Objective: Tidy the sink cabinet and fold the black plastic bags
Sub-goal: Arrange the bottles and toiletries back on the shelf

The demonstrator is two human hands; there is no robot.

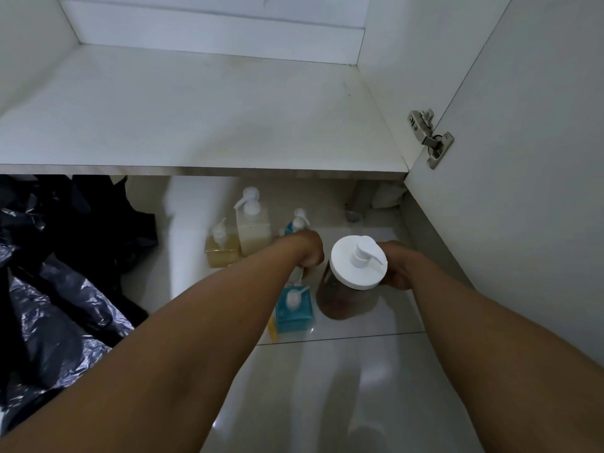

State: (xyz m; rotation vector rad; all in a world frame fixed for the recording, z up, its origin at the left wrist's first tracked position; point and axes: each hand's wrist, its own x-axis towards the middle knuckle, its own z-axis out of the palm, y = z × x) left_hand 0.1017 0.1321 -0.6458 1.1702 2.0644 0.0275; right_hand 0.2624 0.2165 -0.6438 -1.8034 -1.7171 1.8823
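Note:
A heap of crumpled black plastic bags (55, 289) lies on the floor at the left, below the cabinet shelf (196, 119). My right hand (397, 266) grips a large brown pump jar (346, 295) with a wide white lid, just above the tiled floor. My left hand (307, 253) is curled round something pale near the top of a blue pump bottle (294, 308); what it holds is mostly hidden. Two yellowish pump bottles (253, 228) and another blue bottle (295, 223) stand behind on the floor.
The cabinet door (523, 158) stands open at the right, with a metal hinge (429, 138). A cabinet leg (358, 204) is at the back right. Glossy floor tiles (327, 387) spread toward me.

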